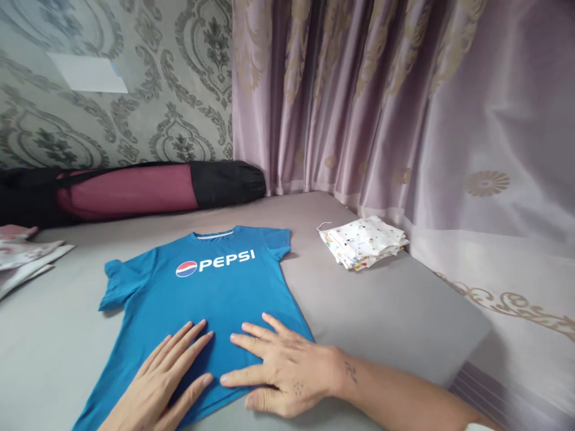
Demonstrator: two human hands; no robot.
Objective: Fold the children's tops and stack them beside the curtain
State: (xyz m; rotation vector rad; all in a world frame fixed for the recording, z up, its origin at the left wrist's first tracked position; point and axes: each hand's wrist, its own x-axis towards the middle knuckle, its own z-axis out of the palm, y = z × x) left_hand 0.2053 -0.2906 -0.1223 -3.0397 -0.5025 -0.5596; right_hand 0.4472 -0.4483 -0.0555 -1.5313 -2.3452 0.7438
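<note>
A blue T-shirt (211, 299) with a white PEPSI print and round logo lies face up, spread out, its neckline pointing away from me. Near its lower edge my left hand (166, 377) rests on the fabric with fingers stretched out. To the right of it, my right hand (281, 365) lies flat on the lower right part of the shirt, fingers spread. Neither hand grips the cloth. The left sleeve looks bunched and folded at its end, while the right sleeve lies flatter.
Folded white printed cloths (366, 239) sit in a stack at the right, near the purple curtain (341, 102). More folded fabric (27, 254) lies at the left edge. A long black and maroon bag (135, 191) runs along the wall at the back of the grey-covered surface (381, 317).
</note>
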